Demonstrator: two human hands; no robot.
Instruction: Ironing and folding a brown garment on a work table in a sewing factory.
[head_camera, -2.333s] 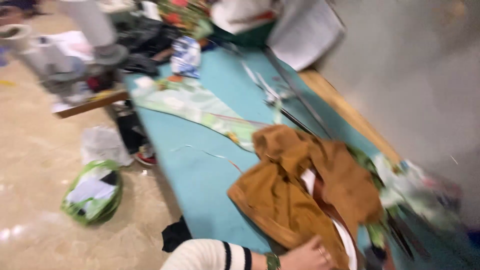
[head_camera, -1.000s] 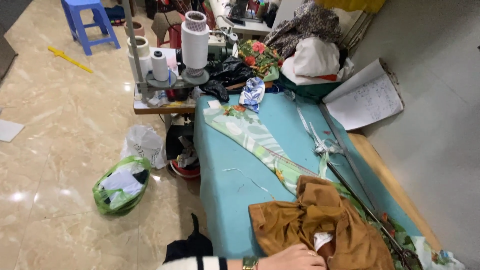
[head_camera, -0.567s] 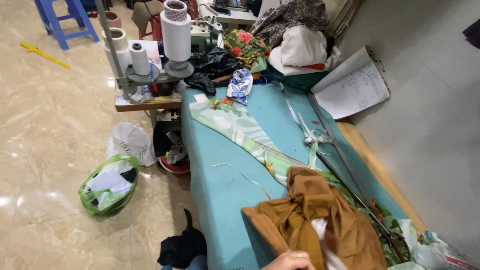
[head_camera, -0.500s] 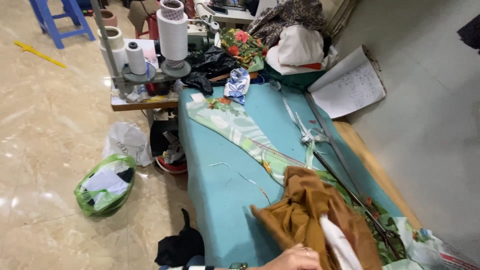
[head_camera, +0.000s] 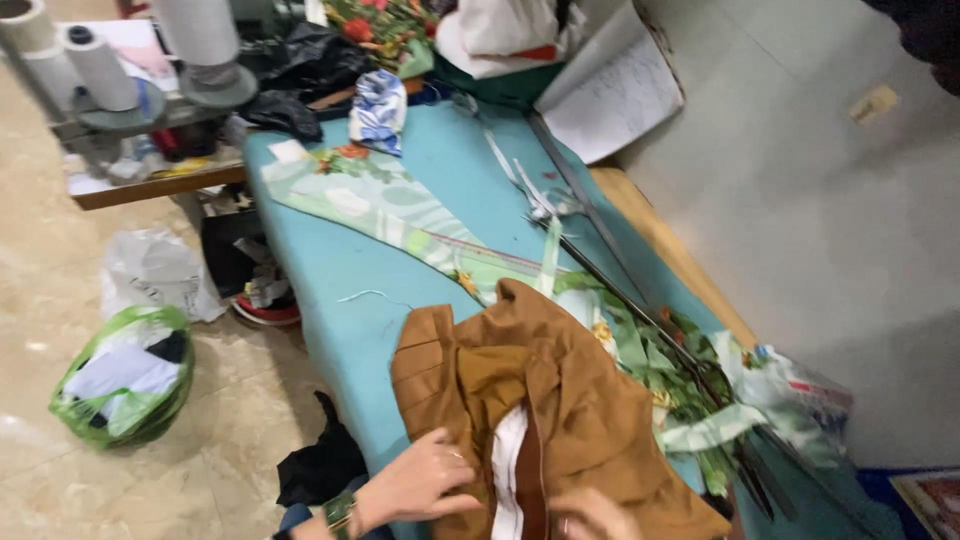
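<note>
Both hands work at the near end of the tabletop (head_camera: 340, 270). The left hand (head_camera: 420, 485), with a green watch at the wrist, lies flat with fingers spread on the brown garment (head_camera: 560, 400), pressing it down rather than gripping. The right hand (head_camera: 590, 515) is cut off by the bottom edge of the view; its fingers seem to curl at the garment's near hem, but whether they pinch the cloth I cannot tell.

The tabletop is covered in teal cloth and runs away from the person towards a cluttered sewing stand. The brown garment lies bunched across its near end, folds rising in the middle, with a white lining (head_camera: 508, 470) showing in the gap between the hands. Just beyond it, and partly under its far edge, runs a long strip of green floral fabric (head_camera: 400, 215). A dark metal rod (head_camera: 610, 270) lies along the right side of the tabletop, close to the garment's right edge.

By the look of its limp folds, the garment is soft, light and floppy; it would likely sag if lifted by one point and slide readily over the smooth teal cover. Two well-spaced holds along a seam or hem, where the cloth is doubled, would probably keep it most orderly, and the loose lining may slip out.
</note>
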